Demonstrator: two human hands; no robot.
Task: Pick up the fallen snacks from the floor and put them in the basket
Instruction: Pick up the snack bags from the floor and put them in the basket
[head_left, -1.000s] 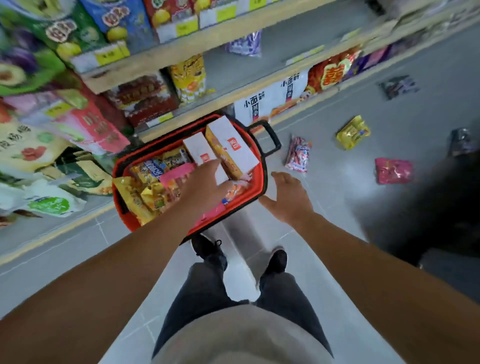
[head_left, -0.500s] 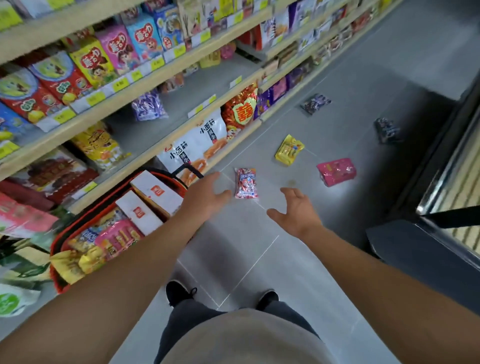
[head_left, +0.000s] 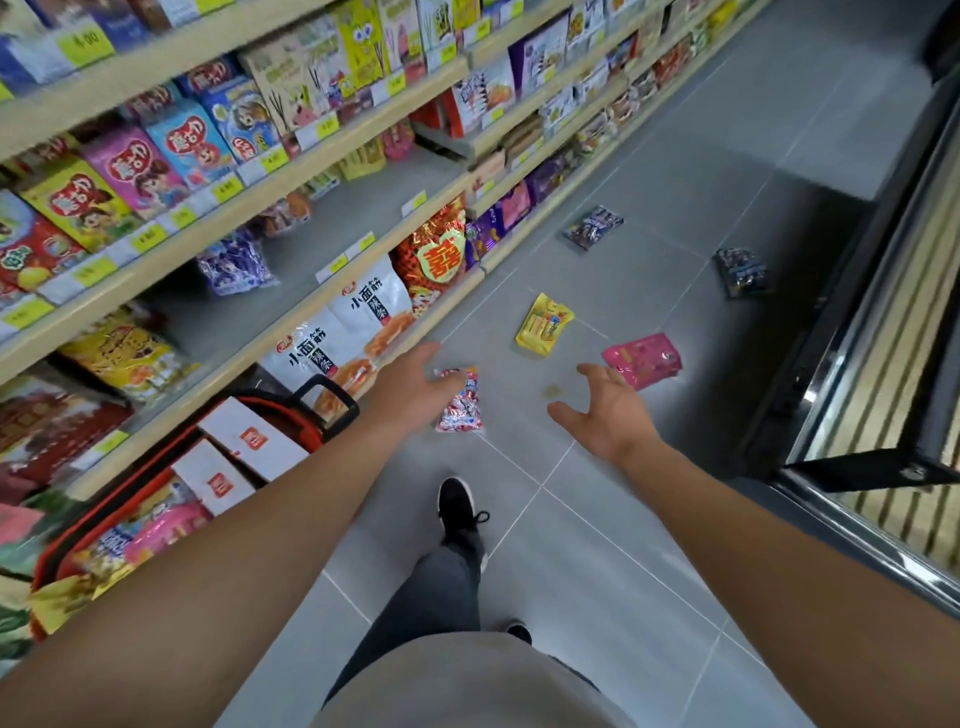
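Floor (head_left: 649, 545): we see smooth grey square tiles with thin pale joints, faintly glossy; five fallen packets lie on it.
Shelves (head_left: 291, 171): long pale wooden boards at our left, edged with yellow and white price tags; they carry glossy cardboard boxes above and soft crinkled bags below.
Cabinet (head_left: 883, 364): at our right, a dark metal frame with a shiny edge around a ribbed, striped panel.
Basket (head_left: 67, 551): red plastic with a black loop handle, standing on the floor against the lowest shelf at lower left; we see white flat boxes with red marks and shiny yellow and pink packets inside.
Left hand (head_left: 410, 387): reaching forward, fingers straight and spread, holding nothing; its fingertips overlap the near end of the red and white packet in our view; we cannot tell whether they touch it.
Right hand (head_left: 608, 410): held out palm inward, fingers loosely spread and slightly bent, empty; near the pink packet, apart from it.
Pink packet (head_left: 644, 359): flat, rectangular, glossy film.
Yellow packet (head_left: 544, 323): flat, crinkled foil, beyond both hands.
Red and white packet (head_left: 462, 408): puffy, shiny, between the two hands.
Two dark packets (head_left: 593, 226): shiny film; farthest up the aisle, one near the shelves, the other (head_left: 740, 271) near the cabinet.
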